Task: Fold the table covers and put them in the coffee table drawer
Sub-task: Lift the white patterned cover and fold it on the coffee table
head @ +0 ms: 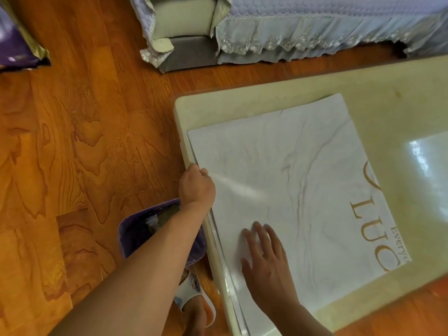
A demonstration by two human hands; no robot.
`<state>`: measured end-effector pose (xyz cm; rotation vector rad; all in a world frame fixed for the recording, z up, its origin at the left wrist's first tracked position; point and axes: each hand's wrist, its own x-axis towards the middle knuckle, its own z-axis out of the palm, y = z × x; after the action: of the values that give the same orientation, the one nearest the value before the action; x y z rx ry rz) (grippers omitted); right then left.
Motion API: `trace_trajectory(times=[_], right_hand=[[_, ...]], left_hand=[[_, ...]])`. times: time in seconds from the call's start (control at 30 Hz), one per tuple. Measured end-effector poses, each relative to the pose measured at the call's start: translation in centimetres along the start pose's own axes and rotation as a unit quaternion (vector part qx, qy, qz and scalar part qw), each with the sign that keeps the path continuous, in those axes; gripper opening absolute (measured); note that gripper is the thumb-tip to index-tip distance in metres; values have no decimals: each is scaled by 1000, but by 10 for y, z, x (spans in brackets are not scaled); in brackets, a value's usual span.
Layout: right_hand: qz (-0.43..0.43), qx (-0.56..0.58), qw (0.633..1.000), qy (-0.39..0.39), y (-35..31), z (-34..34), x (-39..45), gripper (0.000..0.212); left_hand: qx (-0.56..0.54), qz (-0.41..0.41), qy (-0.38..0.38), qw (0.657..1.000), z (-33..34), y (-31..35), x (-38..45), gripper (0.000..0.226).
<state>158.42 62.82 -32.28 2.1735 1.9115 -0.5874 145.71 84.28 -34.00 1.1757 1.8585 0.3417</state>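
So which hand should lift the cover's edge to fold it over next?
Probably the left hand. It already pinches the table cover at the edge by the coffee table rim. The right hand lies flat on the cover, well placed to hold it down.

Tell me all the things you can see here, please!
table cover: one, white marbled with gold letters, folded flat on the table's left end
coffee table: one, cream, right side
sofa: one, grey with a pale blue lace cover, top
floor: orange-brown wood
slipper: one, white, on a foot by the table
left hand: grips the cover's left edge
right hand: flat on the cover
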Motion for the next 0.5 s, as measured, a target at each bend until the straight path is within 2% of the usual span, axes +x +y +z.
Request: trace_trajectory(times=[0.17, 0.37, 0.5], right_hand=[[16, -6, 1000, -19, 19, 6, -6, 74], [2, -5, 1000, -30, 28, 5, -5, 78], [-5, 7, 999, -41, 31, 8, -5, 77]], left_hand=[[31, -12, 10, 999, -1, 8, -2, 29], [-40, -3, 63, 997, 2, 2, -8, 7], [-21, 0, 89, 996, 7, 1, -10, 9]])
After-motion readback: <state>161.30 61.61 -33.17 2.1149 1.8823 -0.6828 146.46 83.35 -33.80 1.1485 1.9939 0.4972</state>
